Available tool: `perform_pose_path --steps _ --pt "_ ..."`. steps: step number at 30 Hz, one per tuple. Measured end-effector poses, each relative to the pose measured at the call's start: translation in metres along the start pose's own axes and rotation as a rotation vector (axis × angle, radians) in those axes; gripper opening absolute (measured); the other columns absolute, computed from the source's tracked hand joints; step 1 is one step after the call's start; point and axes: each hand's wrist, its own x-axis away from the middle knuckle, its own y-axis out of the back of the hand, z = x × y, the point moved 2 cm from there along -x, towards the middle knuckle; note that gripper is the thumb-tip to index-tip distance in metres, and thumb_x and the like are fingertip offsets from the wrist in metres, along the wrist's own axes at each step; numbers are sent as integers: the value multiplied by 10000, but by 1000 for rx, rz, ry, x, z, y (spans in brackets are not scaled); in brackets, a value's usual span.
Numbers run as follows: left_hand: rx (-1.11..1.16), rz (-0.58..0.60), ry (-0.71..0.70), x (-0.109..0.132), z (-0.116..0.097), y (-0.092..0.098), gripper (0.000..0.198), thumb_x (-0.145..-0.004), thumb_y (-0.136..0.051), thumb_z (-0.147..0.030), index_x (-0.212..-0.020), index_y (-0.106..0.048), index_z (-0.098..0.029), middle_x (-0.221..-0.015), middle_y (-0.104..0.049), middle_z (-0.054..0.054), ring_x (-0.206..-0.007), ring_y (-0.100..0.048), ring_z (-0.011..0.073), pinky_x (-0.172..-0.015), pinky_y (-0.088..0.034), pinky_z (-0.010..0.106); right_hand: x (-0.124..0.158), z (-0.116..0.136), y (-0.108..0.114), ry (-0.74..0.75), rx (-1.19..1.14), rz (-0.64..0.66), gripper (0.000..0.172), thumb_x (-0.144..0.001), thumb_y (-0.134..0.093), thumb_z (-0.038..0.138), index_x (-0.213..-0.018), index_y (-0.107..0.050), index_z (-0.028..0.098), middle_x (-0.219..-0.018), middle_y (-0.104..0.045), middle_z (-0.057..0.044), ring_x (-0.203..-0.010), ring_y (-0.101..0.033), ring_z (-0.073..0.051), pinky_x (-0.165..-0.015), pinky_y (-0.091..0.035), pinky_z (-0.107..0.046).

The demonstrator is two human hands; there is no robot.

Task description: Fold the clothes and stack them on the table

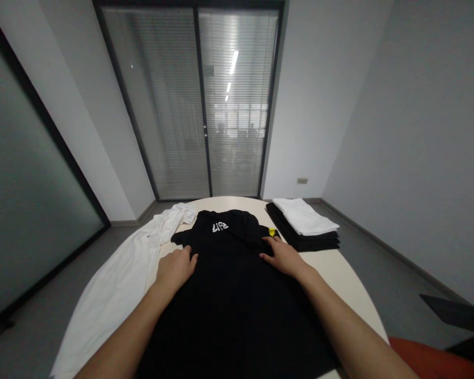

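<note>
A black shirt [237, 305] with a white print near its far end lies spread over the middle of the table. My left hand [177, 267] rests on its left edge, thumb and forefinger apart. On the right edge, my right hand [281, 256] touches the cloth with its fingers spread, just short of a yellow patch [272, 231] at the right sleeve. Neither hand has cloth visibly gripped in it.
White cloth [114, 279] lies loosely along the left side of the pale round table [355, 279]. A stack of folded black cloths [312, 242] with a folded white one [305, 217] on top stands at the right edge. A red chair [430, 358] is at the lower right.
</note>
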Motion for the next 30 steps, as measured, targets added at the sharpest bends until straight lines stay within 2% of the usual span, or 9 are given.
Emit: perform_pose_path --steps 6,9,13,15,19,25,30 --pt "4 -14 5 -2 0 -6 348 -990 -390 -417 -1107 -583 -152 -975 -717 160 -915 -704 317 -749 -509 391 -12 -12 1 -27 -41 77 560 -823 -720 451 -1288 -587 170 -1320 -560 -157 -1150 -611 -278 -961 -463 -353" --pt "11 -76 -9 -4 -2 -13 339 -992 -384 -387 -1117 -582 -142 -960 -701 145 -926 -686 317 -732 -516 388 -14 -18 -2 3 -79 60 527 -800 -744 462 -1229 -620 181 -1269 -597 -135 -1127 -619 -267 -960 -463 -345" --pt "2 -247 -17 -8 -3 -23 375 -990 -427 -358 -1272 -548 -143 -1147 -627 147 -1067 -611 296 -783 -521 356 -5 -26 -10 48 -167 -138 259 -920 -599 353 -1128 -657 209 -1201 -657 -81 -1106 -631 -224 -969 -462 -331" --pt "-15 -266 -30 -10 -4 -28 407 -991 -439 -323 -1340 -523 -133 -1205 -590 156 -1091 -589 294 -819 -521 361 1 -29 -14 50 -194 -242 221 -936 -547 277 -1124 -652 228 -1187 -677 -55 -1099 -637 -210 -958 -471 -327" --pt "-49 -220 -104 -12 -8 -32 367 -987 -422 -201 -1314 -568 -122 -1210 -575 156 -1100 -583 272 -851 -523 342 10 -27 -20 43 -172 -309 217 -914 -548 233 -1106 -650 243 -1157 -693 -36 -1049 -657 -213 -911 -494 -332" --pt "-103 -129 -139 -5 -17 -23 381 -967 -323 -53 -1207 -613 -117 -1166 -575 170 -943 -668 246 -744 -551 335 22 -24 -21 57 -142 -380 260 -941 -498 221 -1176 -609 227 -1202 -659 -60 -1062 -652 -205 -901 -501 -318" --pt "-127 -61 -147 6 -24 -15 423 -919 -294 24 -1185 -610 -69 -1225 -553 220 -904 -707 263 -746 -561 367 37 -19 -20 -13 -74 -364 263 -956 -484 223 -1196 -590 223 -1210 -648 -73 -1000 -672 -215 -837 -507 -313"
